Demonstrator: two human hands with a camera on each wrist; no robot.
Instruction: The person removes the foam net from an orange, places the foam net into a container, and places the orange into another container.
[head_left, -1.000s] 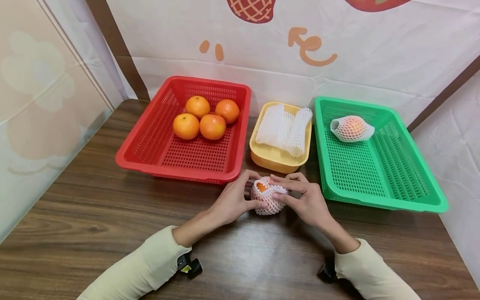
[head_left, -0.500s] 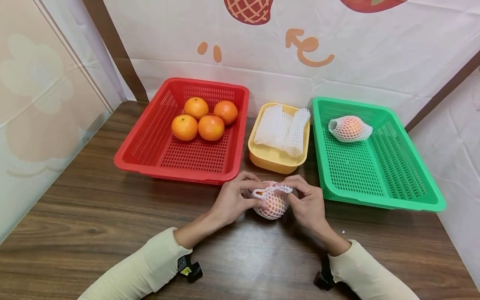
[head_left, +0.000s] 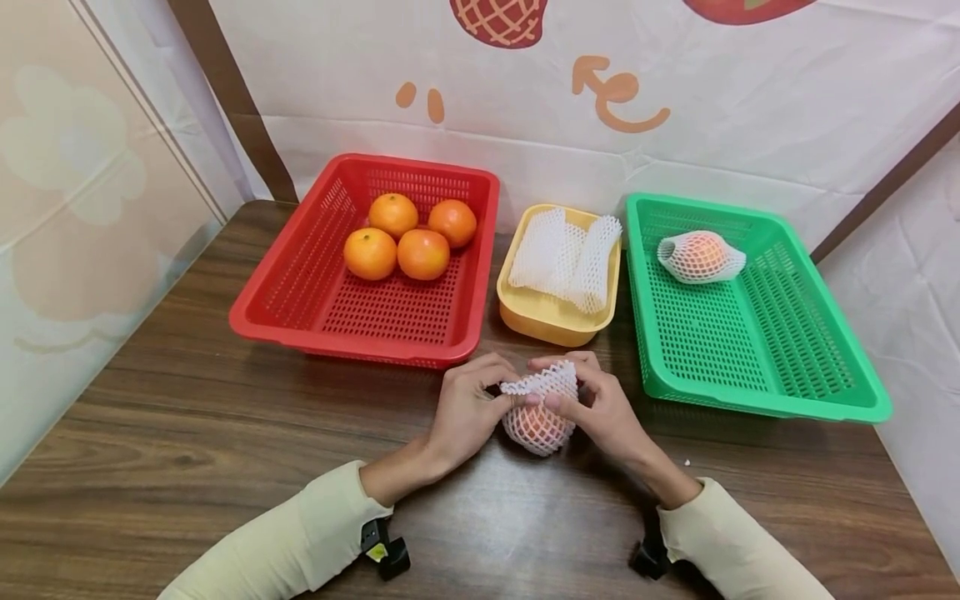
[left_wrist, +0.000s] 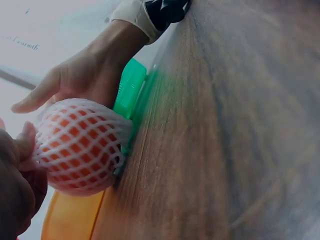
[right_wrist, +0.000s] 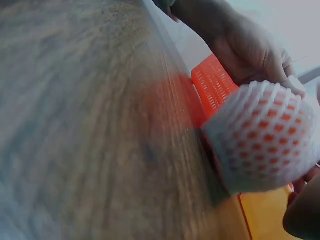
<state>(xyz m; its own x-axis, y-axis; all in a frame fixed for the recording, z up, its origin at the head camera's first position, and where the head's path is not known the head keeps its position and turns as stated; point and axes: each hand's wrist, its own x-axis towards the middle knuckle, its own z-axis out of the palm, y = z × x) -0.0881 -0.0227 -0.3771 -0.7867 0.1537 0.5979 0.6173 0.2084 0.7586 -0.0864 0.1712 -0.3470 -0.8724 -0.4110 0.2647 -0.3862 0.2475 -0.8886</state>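
Observation:
An orange in a white foam net (head_left: 538, 421) is between both hands, low over the table in the head view. My left hand (head_left: 468, 408) pinches the net's upper rim from the left, thumb in front. From the right, my right hand (head_left: 606, 417) grips the net's raised edge, its thumb on the near side and fingers behind. Stretched mesh (left_wrist: 80, 147) covers the fruit in the left wrist view, orange skin showing through the holes. In the right wrist view, the net's end (right_wrist: 222, 155) sticks out past the fruit toward the table.
A red basket (head_left: 360, 340) with several bare oranges (head_left: 423, 254) stands at the left. Behind the hands, a yellow tray (head_left: 543, 327) holds more foam nets (head_left: 540, 254). The green basket (head_left: 765, 400) at the right contains one netted orange (head_left: 701, 257).
The net's opening, earlier showing bare orange skin, is now pulled up higher around the fruit. The netted orange has tilted and shifted slightly toward me, and both hands have changed their hold on the rim.

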